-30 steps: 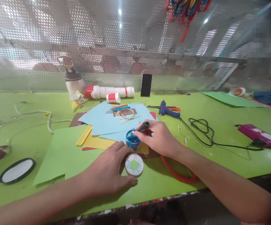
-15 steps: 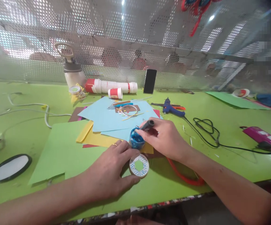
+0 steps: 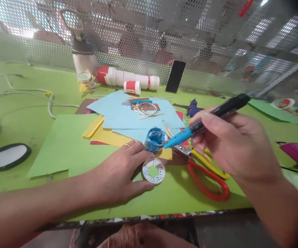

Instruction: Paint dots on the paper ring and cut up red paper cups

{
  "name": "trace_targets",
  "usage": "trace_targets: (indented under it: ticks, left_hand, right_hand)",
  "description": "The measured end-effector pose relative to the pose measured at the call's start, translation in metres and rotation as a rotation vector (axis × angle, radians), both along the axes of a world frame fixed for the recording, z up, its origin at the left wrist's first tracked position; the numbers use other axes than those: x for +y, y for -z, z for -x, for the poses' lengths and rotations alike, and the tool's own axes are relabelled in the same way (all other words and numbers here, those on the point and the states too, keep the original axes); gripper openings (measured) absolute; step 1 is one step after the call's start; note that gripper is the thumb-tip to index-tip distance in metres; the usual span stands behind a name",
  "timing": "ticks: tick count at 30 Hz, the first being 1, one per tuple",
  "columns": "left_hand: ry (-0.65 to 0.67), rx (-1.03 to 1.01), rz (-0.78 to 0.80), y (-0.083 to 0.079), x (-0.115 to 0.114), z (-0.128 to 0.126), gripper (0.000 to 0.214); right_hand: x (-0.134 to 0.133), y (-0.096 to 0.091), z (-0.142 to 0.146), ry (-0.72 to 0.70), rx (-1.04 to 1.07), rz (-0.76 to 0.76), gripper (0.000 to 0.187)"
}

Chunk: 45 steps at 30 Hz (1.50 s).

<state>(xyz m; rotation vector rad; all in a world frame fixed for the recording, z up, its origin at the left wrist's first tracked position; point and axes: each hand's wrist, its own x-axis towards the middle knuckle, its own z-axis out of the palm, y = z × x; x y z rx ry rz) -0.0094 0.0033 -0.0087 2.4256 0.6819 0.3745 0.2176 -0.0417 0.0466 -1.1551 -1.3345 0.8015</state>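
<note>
the right hand [image 3: 236,144] pinches a black marker [image 3: 197,126] between thumb and fingers, holding it above the table [image 3: 128,208], over the scissors [image 3: 183,150]. the marker's long axis slants: its blue-coated end points down, leftward, and its black end sticks up past the hand to the right. the blue tip is just beside the right side of a glass jar [image 3: 151,146] smeared inside with blue; whether they touch, i cannot tell.

the left hand [image 3: 118,168] lies on the table with thumb and forefinger spread around a round disc [image 3: 153,171], the forefinger at its far edge, the thumb at its near one. how hard they press, i cannot tell. the disc lies face up in front of the jar, showing a green hexagon ringed by blue-dotted white sections. the scissors' blades point away, leftward; their red and yellow handles lie toward the right. light blue paper [image 3: 123,119] spreads behind the jar.
</note>
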Motion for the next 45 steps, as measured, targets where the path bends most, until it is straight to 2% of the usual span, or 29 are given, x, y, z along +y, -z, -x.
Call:
trace_targets:
  ticks: [5, 12, 17, 28, 45]
  left_hand:
    - [-0.023, -0.015, -0.009, 0.0, 0.001, 0.001, 0.034]
    - [-0.094, -0.006, 0.141, -0.001, 0.006, -0.003, 0.041]
    - [-0.121, 0.036, 0.127, -0.002, 0.004, -0.004, 0.046]
    - [-0.111, 0.04, 0.09, -0.003, 0.003, -0.003, 0.043]
    - [-0.097, 0.043, 0.082, -0.002, 0.003, -0.004, 0.045]
  right_hand:
    - [-0.005, 0.018, 0.005, -0.101, 0.061, 0.154, 0.01]
    - [-0.012, 0.034, 0.012, -0.114, -0.01, 0.197, 0.012]
    - [-0.017, 0.037, 0.014, -0.053, -0.16, 0.129, 0.003]
    - [-0.017, 0.036, 0.024, -0.021, -0.311, 0.038, 0.005]
    - [-0.016, 0.038, 0.026, -0.036, -0.384, 0.021, 0.005]
